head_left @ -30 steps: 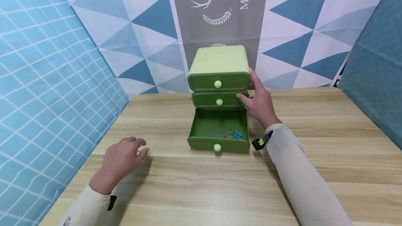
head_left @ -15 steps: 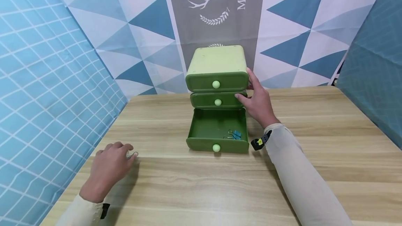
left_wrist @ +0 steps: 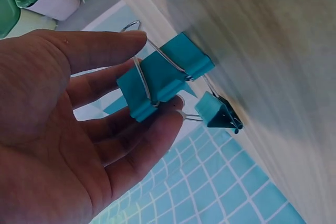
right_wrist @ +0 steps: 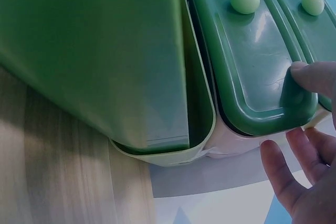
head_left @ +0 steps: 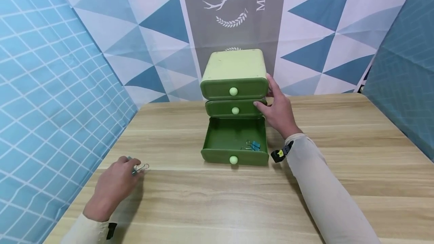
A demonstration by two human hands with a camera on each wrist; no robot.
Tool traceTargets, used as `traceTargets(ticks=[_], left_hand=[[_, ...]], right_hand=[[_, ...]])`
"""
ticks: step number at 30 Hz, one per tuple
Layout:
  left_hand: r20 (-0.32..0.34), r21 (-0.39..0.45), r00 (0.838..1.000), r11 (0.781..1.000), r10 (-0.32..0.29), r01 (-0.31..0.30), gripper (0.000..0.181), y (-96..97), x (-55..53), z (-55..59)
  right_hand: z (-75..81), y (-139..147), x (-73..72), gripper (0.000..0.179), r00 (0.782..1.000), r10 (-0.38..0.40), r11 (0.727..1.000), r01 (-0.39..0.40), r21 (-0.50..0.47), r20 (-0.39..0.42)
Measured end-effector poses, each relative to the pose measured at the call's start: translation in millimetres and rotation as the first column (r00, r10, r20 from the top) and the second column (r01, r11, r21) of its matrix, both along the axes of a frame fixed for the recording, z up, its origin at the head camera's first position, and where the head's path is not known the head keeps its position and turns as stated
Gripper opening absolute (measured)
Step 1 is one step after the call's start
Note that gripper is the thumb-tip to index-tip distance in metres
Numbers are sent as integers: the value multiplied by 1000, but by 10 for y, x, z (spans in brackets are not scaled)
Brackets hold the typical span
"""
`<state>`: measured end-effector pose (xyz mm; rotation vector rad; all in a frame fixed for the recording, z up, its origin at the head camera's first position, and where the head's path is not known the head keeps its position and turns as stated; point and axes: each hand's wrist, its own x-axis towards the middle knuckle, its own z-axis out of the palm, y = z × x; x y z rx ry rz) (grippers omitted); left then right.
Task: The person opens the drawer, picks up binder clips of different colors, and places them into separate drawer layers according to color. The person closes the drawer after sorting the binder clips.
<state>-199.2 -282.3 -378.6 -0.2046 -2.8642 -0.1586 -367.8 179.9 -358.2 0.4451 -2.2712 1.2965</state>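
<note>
My left hand (head_left: 113, 185) is low over the left side of the table, its thumb and fingers pinching a teal binder clip (left_wrist: 155, 80) with silver wire handles. A smaller teal binder clip (left_wrist: 209, 109) shows beyond the fingertips in the left wrist view, close by the wood. A green drawer cabinet (head_left: 237, 65) stands at the back middle. My right hand (head_left: 281, 114) holds its right side, thumb on the front of the middle drawer (right_wrist: 257, 72) and the other fingers along the side. The bottom drawer (head_left: 217, 155) is pulled out, with blue binder clips (head_left: 255, 145) lying at its front right.
Pale round knobs stick out from the drawer fronts, such as the top knob (head_left: 233, 91). Under everything is a wooden table (head_left: 210, 202). A patterned cloth (head_left: 159, 29) hangs behind the cabinet, and a blue gridded cloth (head_left: 44, 97) borders the left.
My left hand has shifted left, and its fingers have closed on a binder clip, whose teal body and wire handle now show. The right hand keeps its hold on the cabinet.
</note>
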Motion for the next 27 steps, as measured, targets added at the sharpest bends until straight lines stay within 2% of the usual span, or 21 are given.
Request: traceTargets(ticks=[9,17,27], left_hand=[[-8,16,1000,1000,-12,12,25,-18,-32,31],[-31,-2,999,1000,-26,25,6,-19,-41,21],[-40,8,999,1000,9,-9,12,44,19,-8]], right_hand=[[22,23,-12,92,1000,-3,1000,3,-4,-20],[40,25,-12,93,1000,-5,1000,5,-7,-17],[-10,12,-8,93,1000,4,1000,-3,3,-23]])
